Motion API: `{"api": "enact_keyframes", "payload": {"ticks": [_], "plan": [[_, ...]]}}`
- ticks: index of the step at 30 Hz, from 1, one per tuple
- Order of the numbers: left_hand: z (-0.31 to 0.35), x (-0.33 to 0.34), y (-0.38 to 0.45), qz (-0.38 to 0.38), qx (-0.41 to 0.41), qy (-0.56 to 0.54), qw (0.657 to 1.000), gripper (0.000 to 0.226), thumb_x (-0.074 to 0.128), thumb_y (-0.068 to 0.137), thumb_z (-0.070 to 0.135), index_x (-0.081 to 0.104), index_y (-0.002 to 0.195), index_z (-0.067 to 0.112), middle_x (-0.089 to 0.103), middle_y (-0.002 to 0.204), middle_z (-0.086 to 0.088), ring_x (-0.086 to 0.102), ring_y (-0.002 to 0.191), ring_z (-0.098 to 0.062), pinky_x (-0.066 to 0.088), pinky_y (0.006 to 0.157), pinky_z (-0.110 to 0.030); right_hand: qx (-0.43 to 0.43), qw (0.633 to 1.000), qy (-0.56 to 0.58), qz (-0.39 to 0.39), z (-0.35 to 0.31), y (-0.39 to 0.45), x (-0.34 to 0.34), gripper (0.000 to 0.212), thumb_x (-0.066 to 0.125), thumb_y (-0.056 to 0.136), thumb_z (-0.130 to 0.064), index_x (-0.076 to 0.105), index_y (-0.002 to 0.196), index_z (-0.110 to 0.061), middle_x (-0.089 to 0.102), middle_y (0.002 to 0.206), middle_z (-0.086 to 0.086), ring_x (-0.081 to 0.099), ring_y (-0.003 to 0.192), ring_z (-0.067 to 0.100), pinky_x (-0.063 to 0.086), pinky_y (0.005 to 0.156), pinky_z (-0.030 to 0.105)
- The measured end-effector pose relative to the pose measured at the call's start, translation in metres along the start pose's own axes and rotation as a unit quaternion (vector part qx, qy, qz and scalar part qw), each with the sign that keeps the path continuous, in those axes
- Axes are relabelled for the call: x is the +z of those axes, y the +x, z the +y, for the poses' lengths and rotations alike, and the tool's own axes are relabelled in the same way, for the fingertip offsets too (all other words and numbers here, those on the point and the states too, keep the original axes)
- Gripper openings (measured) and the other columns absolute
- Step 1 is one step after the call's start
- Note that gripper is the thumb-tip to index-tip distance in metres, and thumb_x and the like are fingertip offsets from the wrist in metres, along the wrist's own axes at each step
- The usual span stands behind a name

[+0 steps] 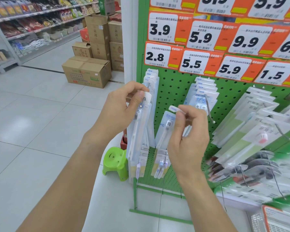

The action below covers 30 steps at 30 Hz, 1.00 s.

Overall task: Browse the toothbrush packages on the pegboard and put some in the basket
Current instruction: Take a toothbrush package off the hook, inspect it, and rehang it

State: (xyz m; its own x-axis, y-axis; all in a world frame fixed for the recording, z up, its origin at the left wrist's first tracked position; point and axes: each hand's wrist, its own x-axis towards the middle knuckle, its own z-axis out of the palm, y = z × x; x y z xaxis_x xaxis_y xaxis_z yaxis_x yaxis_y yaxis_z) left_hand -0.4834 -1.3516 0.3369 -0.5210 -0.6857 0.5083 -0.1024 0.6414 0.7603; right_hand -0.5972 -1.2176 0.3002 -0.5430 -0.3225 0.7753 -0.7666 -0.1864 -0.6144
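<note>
landmark: green pegboard [174,91], upright, hung with rows of toothbrush packages under orange-and-white price tags [159,55].

left hand [122,111]: at the pegboard's left edge, fingers curled round the top of a front toothbrush package [137,131] on the leftmost hook [143,101]; thumb lies on the card's upper corner beside the hook tip. whether the card is on or off the hook cannot be told.

right hand [187,131]: in front of the pegboard, just right of the left hand, thumb and forefinger pinching the top tab of a second toothbrush package [166,128], which hangs tilted, clear of any hook.

further packages hang on the hook behind the left hand and on a lower row of the pegboard.

basket [258,220]: only a mesh corner visible, below the pegboard at lower right.

left of the pegboard: green stool [115,162] on the tiled floor, cardboard boxes [87,71] beyond it.
</note>
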Motion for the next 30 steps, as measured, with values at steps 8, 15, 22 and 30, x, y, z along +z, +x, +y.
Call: {"api": "enact_keyframes", "payload": {"ticks": [8, 15, 22, 30], "plan": [[-0.003, 0.001, 0.001, 0.004, 0.013, -0.003, 1.000, 0.018, 0.053, 0.103, 0.017, 0.066, 0.107, 0.029, 0.070, 0.095, 0.012, 0.064, 0.086, -0.010, 0.050, 0.082, -0.018, -0.001, 0.999, 0.048, -0.006, -0.007, -0.016, -0.013, 0.017, 0.050, 0.103, -0.005, 0.059, 0.113, -0.016, 0.052, 0.100, -0.007, 0.054, 0.092, 0.005, 0.043, 0.082, 0.016], [-0.006, -0.001, 0.000, 0.004, 0.024, 0.011, 1.000, 0.021, 0.052, 0.104, 0.020, 0.068, 0.117, 0.023, 0.067, 0.108, 0.003, 0.062, 0.098, -0.009, 0.051, 0.088, -0.021, 0.157, 0.981, 0.099, -0.056, -0.005, -0.044, -0.011, 0.023, 0.057, 0.102, -0.017, 0.060, 0.106, -0.040, 0.065, 0.098, -0.013, 0.064, 0.089, 0.017, 0.052, 0.078, 0.034], [0.000, -0.006, -0.014, 0.068, 0.012, 0.024, 0.997, 0.029, 0.052, 0.102, 0.023, 0.058, 0.130, 0.017, 0.060, 0.121, 0.004, 0.056, 0.114, -0.003, 0.050, 0.096, -0.029, 0.234, 0.959, 0.139, -0.081, -0.004, -0.054, -0.012, 0.015, 0.059, 0.101, -0.018, 0.065, 0.104, -0.032, 0.070, 0.099, -0.008, 0.066, 0.090, 0.019, 0.055, 0.081, 0.037], [0.027, 0.033, -0.129, 0.185, -0.145, -0.136, 0.962, 0.013, 0.059, 0.093, 0.022, 0.060, 0.105, 0.025, 0.069, 0.100, 0.008, 0.065, 0.096, -0.011, 0.050, 0.084, -0.026, 0.283, 0.933, 0.188, -0.120, -0.001, -0.056, -0.016, 0.010, 0.068, 0.096, -0.013, 0.071, 0.095, -0.023, 0.068, 0.079, -0.006, 0.061, 0.073, 0.012, 0.051, 0.070, 0.026]]}}
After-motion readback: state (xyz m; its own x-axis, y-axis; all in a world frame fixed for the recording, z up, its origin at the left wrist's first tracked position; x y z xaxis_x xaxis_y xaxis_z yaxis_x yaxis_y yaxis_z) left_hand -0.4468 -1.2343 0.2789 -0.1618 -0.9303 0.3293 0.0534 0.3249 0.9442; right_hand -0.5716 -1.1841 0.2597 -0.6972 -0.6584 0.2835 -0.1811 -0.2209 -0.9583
